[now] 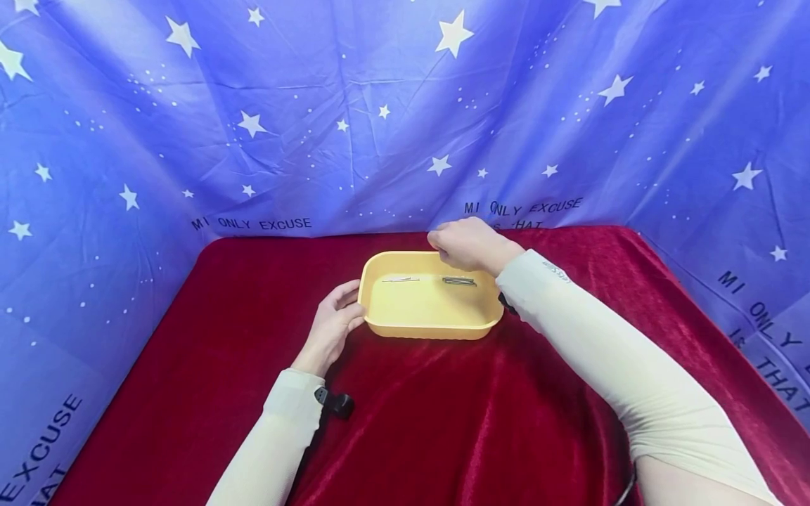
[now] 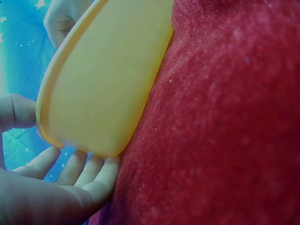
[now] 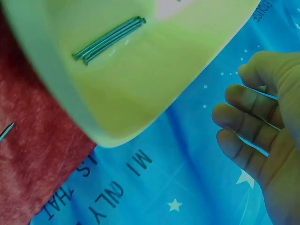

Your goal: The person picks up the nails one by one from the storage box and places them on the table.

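A yellow plastic tray (image 1: 430, 332) stands on the red cloth. My left hand (image 1: 330, 323) holds its left end, thumb at the rim and fingertips against the outer wall. Inside, a small bundle of dark metal nails (image 3: 112, 40) lies toward the right, and a few thin pale sticks (image 1: 400, 280) lie toward the left. Beyond the tray's far rim hovers my right hand (image 1: 471, 244). In the right wrist view its fingers (image 3: 229, 112) are loosely curled, apart from the tray, with nothing visible in them.
The velvety red cloth (image 1: 253, 295) covers the table. Blue star-patterned curtains (image 1: 348, 140) with black lettering hang behind it and at both sides. A thin nail-like piece (image 3: 6, 130) lies on the cloth outside the tray in the right wrist view.
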Action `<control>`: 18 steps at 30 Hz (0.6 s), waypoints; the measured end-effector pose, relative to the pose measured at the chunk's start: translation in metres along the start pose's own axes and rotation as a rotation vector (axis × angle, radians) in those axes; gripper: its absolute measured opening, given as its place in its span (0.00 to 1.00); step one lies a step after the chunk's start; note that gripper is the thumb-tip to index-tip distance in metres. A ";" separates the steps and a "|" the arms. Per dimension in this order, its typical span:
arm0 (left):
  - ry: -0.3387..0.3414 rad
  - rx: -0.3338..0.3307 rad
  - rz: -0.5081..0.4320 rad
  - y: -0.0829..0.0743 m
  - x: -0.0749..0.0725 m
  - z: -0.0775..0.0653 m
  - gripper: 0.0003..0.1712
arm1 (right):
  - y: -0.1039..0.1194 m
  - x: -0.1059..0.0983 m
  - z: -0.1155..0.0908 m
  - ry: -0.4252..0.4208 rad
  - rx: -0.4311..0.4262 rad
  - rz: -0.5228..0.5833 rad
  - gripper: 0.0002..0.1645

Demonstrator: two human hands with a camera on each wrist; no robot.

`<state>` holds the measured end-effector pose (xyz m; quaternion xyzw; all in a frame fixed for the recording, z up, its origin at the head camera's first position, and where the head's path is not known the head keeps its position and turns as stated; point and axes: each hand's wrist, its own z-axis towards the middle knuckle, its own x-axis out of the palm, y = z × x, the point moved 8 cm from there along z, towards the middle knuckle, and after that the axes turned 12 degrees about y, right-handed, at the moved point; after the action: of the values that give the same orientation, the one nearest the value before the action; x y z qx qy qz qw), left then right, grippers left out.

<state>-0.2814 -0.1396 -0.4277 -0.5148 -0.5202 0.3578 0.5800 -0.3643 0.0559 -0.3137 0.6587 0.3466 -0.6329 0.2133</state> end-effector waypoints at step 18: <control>-0.003 -0.001 -0.006 0.000 0.000 0.001 0.36 | 0.029 0.009 0.022 0.025 -0.060 0.012 0.07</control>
<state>-0.2822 -0.1392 -0.4272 -0.5131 -0.5228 0.3563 0.5800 -0.3587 0.0227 -0.3293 0.6618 0.3641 -0.6128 0.2322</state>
